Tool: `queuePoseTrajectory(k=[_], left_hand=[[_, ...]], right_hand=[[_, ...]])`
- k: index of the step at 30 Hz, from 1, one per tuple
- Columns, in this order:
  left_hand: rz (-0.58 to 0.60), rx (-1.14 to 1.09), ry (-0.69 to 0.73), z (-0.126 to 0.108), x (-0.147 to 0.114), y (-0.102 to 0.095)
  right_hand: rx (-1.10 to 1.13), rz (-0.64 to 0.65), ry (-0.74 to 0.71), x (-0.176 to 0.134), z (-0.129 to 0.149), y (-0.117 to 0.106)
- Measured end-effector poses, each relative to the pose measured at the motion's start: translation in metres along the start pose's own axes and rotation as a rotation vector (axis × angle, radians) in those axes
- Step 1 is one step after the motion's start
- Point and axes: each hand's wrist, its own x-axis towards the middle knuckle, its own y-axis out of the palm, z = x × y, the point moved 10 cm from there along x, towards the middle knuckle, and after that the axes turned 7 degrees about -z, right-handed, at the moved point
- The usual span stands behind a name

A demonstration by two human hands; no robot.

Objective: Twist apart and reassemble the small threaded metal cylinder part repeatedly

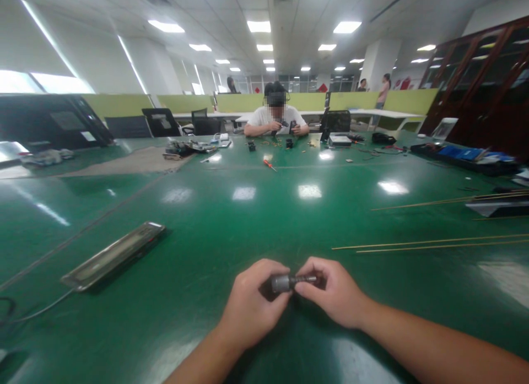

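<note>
Just above the green tabletop, both hands grip a small grey metal cylinder with a narrower dark shaft; it looks like a small motor, but its exact kind is unclear. My left hand curls around the thick body, fingers behind it and thumb in front. My right hand pinches the thin shaft end between thumb and fingers. The piece lies roughly level, its shaft pointing right. Fingers cover parts of it.
A long metal-framed panel with a cable lies at left. Thin brass-coloured rods stretch in from the right. Farther off are an orange screwdriver, a black tray of parts and a seated co-worker handling dark pieces.
</note>
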Motion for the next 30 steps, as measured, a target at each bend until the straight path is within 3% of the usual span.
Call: queuePoseTrajectory(k=[30], left_hand=[[-0.062, 0.043, -0.011, 0.004, 0.002, -0.009]], right_hand=[[0.072, -0.040, 0.061, 0.001, -0.010, -0.002]])
